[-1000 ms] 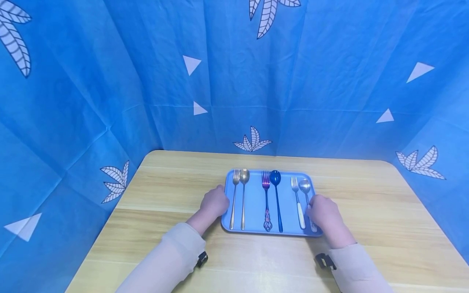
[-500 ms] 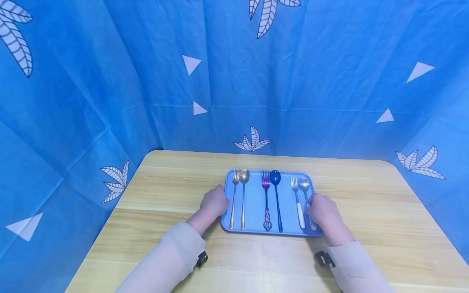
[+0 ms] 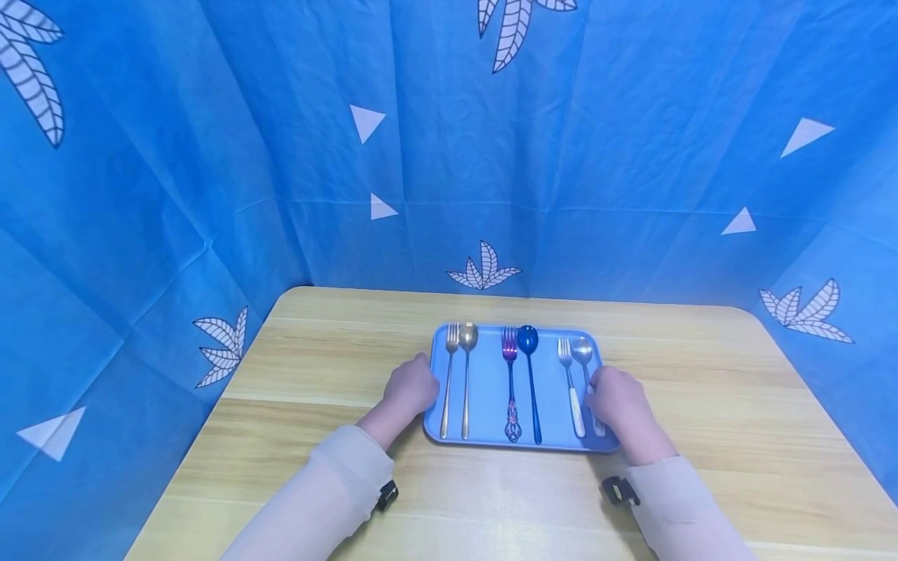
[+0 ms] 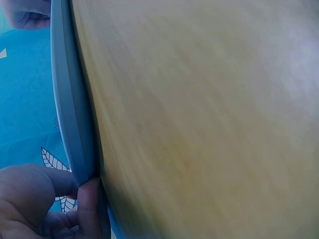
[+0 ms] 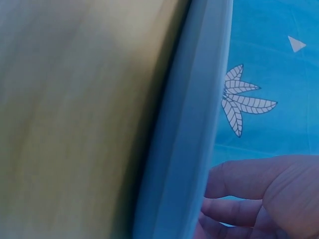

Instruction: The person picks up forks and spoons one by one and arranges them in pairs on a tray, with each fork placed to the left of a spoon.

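On the blue tray (image 3: 491,389) lie three fork-and-spoon pairs. At its left side my left hand (image 3: 412,386) pinches the tray's rim, one digit outside it in the left wrist view. My right hand (image 3: 620,397) reaches over the right rim, its curled fingers on the handle of the silver spoon (image 3: 581,350); the fingertips are hidden behind the rim in the right wrist view. Beside that spoon is a white-handled fork (image 3: 576,413). A purple fork (image 3: 510,351) and dark blue spoon (image 3: 528,340) lie mid-tray, a gold fork (image 3: 449,382) and gold spoon (image 3: 466,382) at left.
The tray stands on a light wooden table (image 3: 337,335). A blue curtain (image 3: 449,156) with leaf and triangle prints hangs behind and at the sides. Small black devices sit at the left cuff (image 3: 358,460) and right cuff (image 3: 662,475).
The silver spoon has shifted slightly away from me, with my right hand moving a little the same way. My left hand, the tray and the other cutlery stay in place.
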A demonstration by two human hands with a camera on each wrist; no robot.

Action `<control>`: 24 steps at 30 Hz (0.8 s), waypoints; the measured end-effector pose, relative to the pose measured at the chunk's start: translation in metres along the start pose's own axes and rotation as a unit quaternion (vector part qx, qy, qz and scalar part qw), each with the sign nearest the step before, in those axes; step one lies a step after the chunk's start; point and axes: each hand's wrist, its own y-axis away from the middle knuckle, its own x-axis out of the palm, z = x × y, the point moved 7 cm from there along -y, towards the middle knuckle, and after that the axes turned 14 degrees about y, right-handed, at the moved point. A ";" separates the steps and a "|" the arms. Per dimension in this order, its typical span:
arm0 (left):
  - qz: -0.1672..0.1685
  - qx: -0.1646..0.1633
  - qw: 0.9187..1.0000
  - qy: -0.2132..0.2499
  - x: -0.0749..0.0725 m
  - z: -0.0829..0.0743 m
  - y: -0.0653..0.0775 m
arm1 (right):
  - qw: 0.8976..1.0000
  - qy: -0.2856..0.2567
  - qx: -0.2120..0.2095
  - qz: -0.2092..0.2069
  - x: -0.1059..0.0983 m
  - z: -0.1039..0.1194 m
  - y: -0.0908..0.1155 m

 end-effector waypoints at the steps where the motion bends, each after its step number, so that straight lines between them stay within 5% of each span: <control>1: 0.000 0.001 1.000 0.000 0.000 0.000 0.000 | 1.000 0.000 0.001 0.001 0.000 0.000 0.000; 24: -0.001 0.000 1.000 0.005 0.000 0.001 0.000 | 1.000 -0.002 -0.002 0.003 0.000 0.001 -0.001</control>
